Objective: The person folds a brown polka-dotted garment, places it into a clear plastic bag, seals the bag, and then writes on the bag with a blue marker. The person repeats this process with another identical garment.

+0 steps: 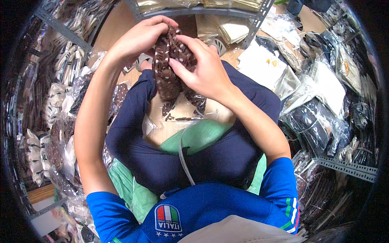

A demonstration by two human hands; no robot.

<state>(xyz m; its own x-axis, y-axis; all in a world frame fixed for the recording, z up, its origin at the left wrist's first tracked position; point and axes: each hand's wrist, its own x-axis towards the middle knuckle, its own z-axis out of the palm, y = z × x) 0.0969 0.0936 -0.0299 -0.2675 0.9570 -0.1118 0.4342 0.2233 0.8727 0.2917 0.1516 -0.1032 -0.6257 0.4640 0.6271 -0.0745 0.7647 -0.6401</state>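
Observation:
Between my two hands hangs a bunched brown cloth with white polka dots [166,71], held up above the floor between my knees. My left hand [144,35] grips its upper far end, the fingers curled over the top and partly hidden. On the near right side my right hand [205,68] pinches the folds between thumb and fingers. Below the cloth, pieces of the same dotted fabric and clear plastic [194,104] lie on the wood-toned floor [158,133]. Whether they join the held cloth cannot be told.
I sit on a green woven sack [138,191]. Metal shelving [194,12] with folded pale stock stands ahead. Plastic-wrapped garments [316,121] pile up on my right, and bagged fabric bundles [60,103] fill the racks on my left. A white cord [183,155] crosses my lap.

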